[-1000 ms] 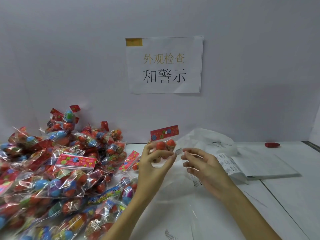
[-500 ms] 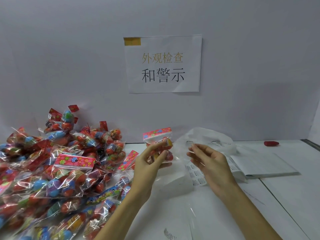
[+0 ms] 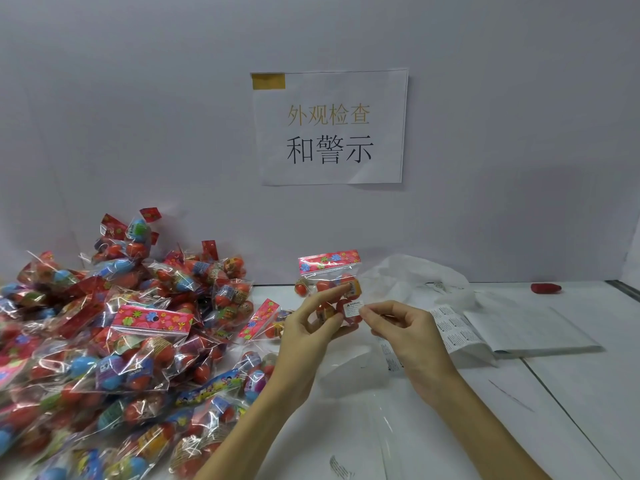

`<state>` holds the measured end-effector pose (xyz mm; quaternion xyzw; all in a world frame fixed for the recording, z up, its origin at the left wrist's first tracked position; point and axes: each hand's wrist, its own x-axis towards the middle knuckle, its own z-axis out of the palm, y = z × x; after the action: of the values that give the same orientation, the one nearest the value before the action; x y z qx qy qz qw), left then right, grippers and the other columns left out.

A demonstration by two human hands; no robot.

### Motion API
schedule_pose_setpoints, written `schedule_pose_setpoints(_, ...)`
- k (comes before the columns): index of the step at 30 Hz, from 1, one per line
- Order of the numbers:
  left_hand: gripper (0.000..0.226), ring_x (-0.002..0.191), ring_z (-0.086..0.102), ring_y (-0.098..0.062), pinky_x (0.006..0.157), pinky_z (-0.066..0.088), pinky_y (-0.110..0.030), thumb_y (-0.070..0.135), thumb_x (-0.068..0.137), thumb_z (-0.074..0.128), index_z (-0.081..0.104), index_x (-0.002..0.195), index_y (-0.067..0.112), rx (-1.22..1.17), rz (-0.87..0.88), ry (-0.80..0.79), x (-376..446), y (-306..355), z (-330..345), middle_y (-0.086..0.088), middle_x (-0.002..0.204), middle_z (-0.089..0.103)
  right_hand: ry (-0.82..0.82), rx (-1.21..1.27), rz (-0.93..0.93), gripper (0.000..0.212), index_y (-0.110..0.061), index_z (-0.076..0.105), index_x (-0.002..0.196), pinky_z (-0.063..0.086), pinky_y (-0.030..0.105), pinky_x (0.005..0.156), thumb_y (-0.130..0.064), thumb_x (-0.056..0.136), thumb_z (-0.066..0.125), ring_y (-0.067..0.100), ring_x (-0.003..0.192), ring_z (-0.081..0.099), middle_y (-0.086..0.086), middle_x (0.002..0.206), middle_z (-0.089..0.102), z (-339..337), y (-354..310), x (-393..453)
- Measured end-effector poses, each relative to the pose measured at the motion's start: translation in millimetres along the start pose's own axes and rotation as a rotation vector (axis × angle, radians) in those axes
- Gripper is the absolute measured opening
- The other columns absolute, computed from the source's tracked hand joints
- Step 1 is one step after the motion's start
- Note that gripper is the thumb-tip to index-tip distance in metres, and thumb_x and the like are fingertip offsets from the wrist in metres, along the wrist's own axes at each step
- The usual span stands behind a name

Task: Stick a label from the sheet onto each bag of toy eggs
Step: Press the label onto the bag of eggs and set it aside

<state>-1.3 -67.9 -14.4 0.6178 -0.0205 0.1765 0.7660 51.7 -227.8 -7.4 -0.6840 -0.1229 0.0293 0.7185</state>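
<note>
Clear cellophane bag of toy eggs [image 3: 329, 289] is gripped upright by the left hand [image 3: 306, 332]; the right hand [image 3: 403, 327] pinches a warning label [image 3: 353, 308] onto it. A large pile of bags [image 3: 114, 348] likely awaits labels from the sheet [image 3: 453, 329].

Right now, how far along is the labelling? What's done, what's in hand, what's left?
Done: no finished batch is identifiable; I can't tell which bags already carry labels. In hand: the left hand holds one bag of toy eggs upright while the right hand presses a small white warning label onto its front. Left: the large pile of bags, with more labels on the sheet.
</note>
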Motion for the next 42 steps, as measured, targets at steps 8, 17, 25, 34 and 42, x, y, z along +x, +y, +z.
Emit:
schedule_pose_setpoints(8, 0.034, 0.115, 0.072, -0.025, 0.095, 0.062, -0.043, 0.007, 0.099, 0.068, 0.076, 0.125, 0.026, -0.032, -0.03, 0.033, -3, 5, 2, -0.001, 0.129, 0.073, 0.002, -0.009, -0.011, 0.007, -0.023, 0.083, 0.092, 0.057, 0.017, 0.073, -0.026, 0.086, 0.083, 0.006, 0.083, 0.074, -0.003, 0.088, 0.08, 2, 2, 0)
schedule_pose_setpoints(17, 0.034, 0.112, 0.074, -0.027, 0.092, 0.062, -0.037, 0.011, 0.094, 0.073, 0.077, 0.122, 0.029, -0.007, -0.02, 0.054, -5, 8, 5, -0.001, 0.132, 0.071, 0.02, -0.026, -0.022, 0.002, -0.026, 0.082, 0.088, 0.054, 0.011, 0.068, -0.025, 0.087, 0.083, 0.005, 0.083, 0.074, -0.008, 0.084, 0.08, 3, 0, -1)
schedule_pose_setpoints(25, 0.033, 0.11, 0.074, -0.026, 0.093, 0.062, -0.04, 0.013, 0.092, 0.074, 0.079, 0.118, 0.032, -0.013, -0.013, 0.076, -5, 8, 5, 0.001, 0.129, 0.072, 0.009, -0.056, -0.019, 0.006, -0.026, 0.083, 0.092, 0.055, 0.012, 0.07, -0.029, 0.086, 0.083, 0.005, 0.085, 0.074, -0.009, 0.086, 0.08, 3, -3, -3)
schedule_pose_setpoints(34, 0.038, 0.11, 0.073, -0.021, 0.085, 0.063, -0.032, 0.002, 0.096, 0.07, 0.081, 0.111, 0.035, 0.062, 0.092, 0.105, -1, 3, 3, 0.007, 0.121, 0.074, 0.004, -0.184, -0.077, 0.006, -0.031, 0.084, 0.088, 0.058, 0.018, 0.068, -0.03, 0.092, 0.078, 0.008, 0.079, 0.075, -0.013, 0.088, 0.079, 0, -2, -1)
schedule_pose_setpoints(42, 0.039, 0.113, 0.071, -0.018, 0.086, 0.063, -0.031, 0.0, 0.099, 0.066, 0.08, 0.116, 0.033, 0.138, 0.113, 0.077, -5, -4, 9, 0.006, 0.125, 0.073, 0.196, -0.542, -0.186, 0.033, -0.017, 0.078, 0.083, 0.06, 0.04, 0.068, -0.039, 0.102, 0.062, 0.011, 0.062, 0.071, -0.005, 0.068, 0.073, -10, 1, 3)
